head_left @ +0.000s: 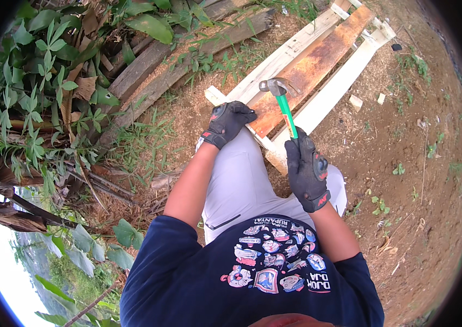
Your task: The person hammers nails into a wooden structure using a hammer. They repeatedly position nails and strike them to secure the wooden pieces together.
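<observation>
A claw hammer (pixel 287 112) with a green handle and grey metal head is gripped in my right hand (pixel 308 166), which wears a black glove. Its head is raised over the near part of a reddish-brown board (pixel 312 60). That board lies lengthwise between pale rails of a wooden frame (pixel 345 87). My left hand (pixel 230 122), also gloved in black, rests at the near left corner of the frame, beside the board's end. Its fingers are pinched together; whatever is between them is too small or hidden to make out.
Old grey planks (pixel 187 71) lie on the ground to the left, with leafy plants (pixel 35 92) beyond them. Small wood offcuts (pixel 355 102) and sawdust are scattered on the bare soil to the right. A thin stick (pixel 424 163) lies farther right.
</observation>
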The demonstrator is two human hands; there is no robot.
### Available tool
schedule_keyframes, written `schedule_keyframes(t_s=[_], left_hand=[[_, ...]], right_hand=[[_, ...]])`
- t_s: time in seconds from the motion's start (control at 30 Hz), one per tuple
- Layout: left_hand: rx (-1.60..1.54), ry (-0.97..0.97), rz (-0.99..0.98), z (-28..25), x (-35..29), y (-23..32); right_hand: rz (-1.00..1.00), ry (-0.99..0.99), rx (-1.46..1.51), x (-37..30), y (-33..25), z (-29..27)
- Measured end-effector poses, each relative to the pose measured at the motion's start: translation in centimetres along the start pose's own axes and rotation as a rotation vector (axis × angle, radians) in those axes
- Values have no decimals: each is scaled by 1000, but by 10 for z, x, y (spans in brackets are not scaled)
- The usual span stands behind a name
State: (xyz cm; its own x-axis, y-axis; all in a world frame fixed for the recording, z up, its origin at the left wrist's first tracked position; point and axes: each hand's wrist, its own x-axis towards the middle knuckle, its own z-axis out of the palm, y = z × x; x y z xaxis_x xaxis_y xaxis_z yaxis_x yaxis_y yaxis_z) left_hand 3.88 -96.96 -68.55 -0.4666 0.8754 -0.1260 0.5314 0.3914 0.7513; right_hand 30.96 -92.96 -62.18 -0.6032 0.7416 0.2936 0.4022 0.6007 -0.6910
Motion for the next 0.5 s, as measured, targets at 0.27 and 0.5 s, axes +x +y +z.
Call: schedule_keyframes(t_s=[0.27,0.5], left_hand=[[96,0,50,-1,1,-2],[84,0,10,-6,-3,6]], right_hand=[[-59,81,45,-7,4,12],[18,-121,-52,-10,11,-1]])
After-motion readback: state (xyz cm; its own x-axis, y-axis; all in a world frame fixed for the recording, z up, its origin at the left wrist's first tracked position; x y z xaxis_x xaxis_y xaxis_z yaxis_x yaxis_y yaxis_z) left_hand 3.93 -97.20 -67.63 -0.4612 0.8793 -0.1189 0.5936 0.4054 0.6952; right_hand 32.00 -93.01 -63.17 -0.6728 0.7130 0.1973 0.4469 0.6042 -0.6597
